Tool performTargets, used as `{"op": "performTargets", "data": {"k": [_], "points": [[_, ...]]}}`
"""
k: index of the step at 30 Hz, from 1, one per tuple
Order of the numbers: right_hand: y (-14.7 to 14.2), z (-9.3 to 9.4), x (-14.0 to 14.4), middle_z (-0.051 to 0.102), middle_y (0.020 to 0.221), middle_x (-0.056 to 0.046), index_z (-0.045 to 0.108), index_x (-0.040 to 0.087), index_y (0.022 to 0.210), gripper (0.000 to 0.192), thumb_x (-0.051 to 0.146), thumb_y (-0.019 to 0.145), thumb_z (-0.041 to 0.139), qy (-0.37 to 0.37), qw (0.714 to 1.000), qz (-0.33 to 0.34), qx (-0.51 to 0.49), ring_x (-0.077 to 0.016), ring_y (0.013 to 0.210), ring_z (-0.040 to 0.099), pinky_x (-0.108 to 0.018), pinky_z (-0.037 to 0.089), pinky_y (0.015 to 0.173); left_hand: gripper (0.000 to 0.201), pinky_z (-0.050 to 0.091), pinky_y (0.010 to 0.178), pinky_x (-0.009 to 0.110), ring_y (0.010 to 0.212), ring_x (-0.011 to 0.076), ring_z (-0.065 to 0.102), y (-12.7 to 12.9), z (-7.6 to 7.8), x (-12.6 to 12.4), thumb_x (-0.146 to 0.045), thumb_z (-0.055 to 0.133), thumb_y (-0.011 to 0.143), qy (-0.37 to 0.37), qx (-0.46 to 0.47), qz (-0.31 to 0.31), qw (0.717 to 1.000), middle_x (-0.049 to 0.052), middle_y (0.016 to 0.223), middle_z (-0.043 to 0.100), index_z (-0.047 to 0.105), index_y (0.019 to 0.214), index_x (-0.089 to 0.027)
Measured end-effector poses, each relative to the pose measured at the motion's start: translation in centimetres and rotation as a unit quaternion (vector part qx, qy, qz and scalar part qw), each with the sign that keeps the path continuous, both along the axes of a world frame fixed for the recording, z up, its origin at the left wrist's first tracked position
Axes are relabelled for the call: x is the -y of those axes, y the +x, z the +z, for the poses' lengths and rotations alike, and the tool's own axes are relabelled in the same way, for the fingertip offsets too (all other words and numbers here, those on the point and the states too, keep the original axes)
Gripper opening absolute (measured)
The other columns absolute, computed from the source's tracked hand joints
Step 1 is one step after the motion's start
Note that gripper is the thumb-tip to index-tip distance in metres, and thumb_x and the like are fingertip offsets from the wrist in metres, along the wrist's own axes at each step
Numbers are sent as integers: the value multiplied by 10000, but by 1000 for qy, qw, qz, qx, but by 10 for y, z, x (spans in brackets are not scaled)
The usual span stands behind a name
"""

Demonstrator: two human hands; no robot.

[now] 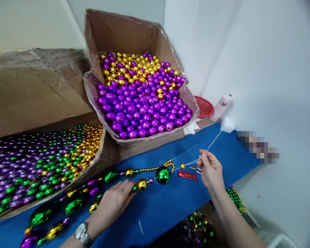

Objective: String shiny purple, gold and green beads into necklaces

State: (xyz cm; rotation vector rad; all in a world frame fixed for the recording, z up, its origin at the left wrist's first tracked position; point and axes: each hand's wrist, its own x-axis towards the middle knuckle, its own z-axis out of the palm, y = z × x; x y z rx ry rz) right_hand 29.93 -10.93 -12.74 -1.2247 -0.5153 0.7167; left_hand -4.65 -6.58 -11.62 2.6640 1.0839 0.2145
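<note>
My left hand [117,199], with a watch on its wrist, is closed around a strand of shiny beads [142,184] near a small green bead. Further along that strand are a small purple bead [151,180] and a large green ball [163,175]. My right hand [210,169] pinches a thin white string [191,162] that runs from the strand. Another length of string goes from this hand up to a white block [227,124]. A gold bead [182,166] lies by the string, and a fine gold bead chain [155,168] passes behind the green ball.
A large carton [155,137] of purple and gold balls stands behind the blue table [167,210]; another carton [41,93] of smaller beads is at left. A red packet [187,175] lies beside my right hand. A red basket [204,107] and pale bottle [222,106] stand further back.
</note>
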Motion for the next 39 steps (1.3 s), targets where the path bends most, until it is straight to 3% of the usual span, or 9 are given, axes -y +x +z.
{"op": "performTargets", "data": {"k": [7,12,15,18,21,24,26,32,39], "points": [[-5,29,8,578,785,-2,647,185,999,311,410,786,680,-1,999,44,26,-70,572,543,-188,456,525,235,485,736,314,841,213,593,1,-3,-10,-328,401,921,0,-55,26,998,73,912,626,551,1055,-207],[-17,31,18,595,797,-16,642,184,1030,292,384,818,653,-8,997,64,48,-88,592,561,-207,478,553,210,480,737,319,880,228,591,12,8,-10,-309,478,879,-34,-74,10,997,77,939,616,556,1044,-206],[-39,26,26,609,786,-24,630,192,1078,308,407,860,591,-60,981,150,105,-123,637,597,-240,508,603,263,478,723,304,876,224,590,24,33,-12,-337,555,835,-43,-51,-16,998,69,955,609,553,1072,-222],[-59,27,33,621,835,-41,617,202,1111,326,426,886,543,-84,960,220,152,-157,727,627,-264,523,667,211,469,722,279,827,184,588,42,73,-23,-357,486,888,-38,30,-31,998,47,913,612,565,1030,-221],[-68,33,36,630,897,-60,597,200,1141,351,435,889,532,-90,954,238,156,-181,777,646,-280,535,690,218,451,784,290,863,179,569,61,114,-50,-319,413,927,49,98,-17,994,61,926,610,568,1013,-193],[-73,40,37,640,872,-65,568,192,1180,377,430,891,528,-91,957,231,151,-187,751,655,-292,549,680,241,428,806,382,939,265,534,70,146,-92,-294,404,917,197,7,66,978,126,947,597,582,994,-150],[-77,41,38,647,853,-68,584,189,1166,371,427,885,537,-83,958,226,156,-192,732,658,-292,559,660,239,428,771,410,963,316,533,68,157,-120,-301,438,891,216,-94,134,963,168,975,595,583,976,-131],[-93,34,38,683,934,-93,646,202,1085,326,429,878,537,-56,950,237,193,-186,689,671,-266,573,620,352,429,734,399,877,314,601,59,155,-167,-394,573,790,174,-181,178,951,161,955,634,558,1048,-155],[-100,37,36,668,941,-79,652,246,1089,267,365,917,487,-19,919,281,277,-176,705,671,-237,567,608,285,432,732,379,867,297,615,72,148,-176,-292,502,842,168,-133,195,957,170,972,604,568,1070,-133]]}}
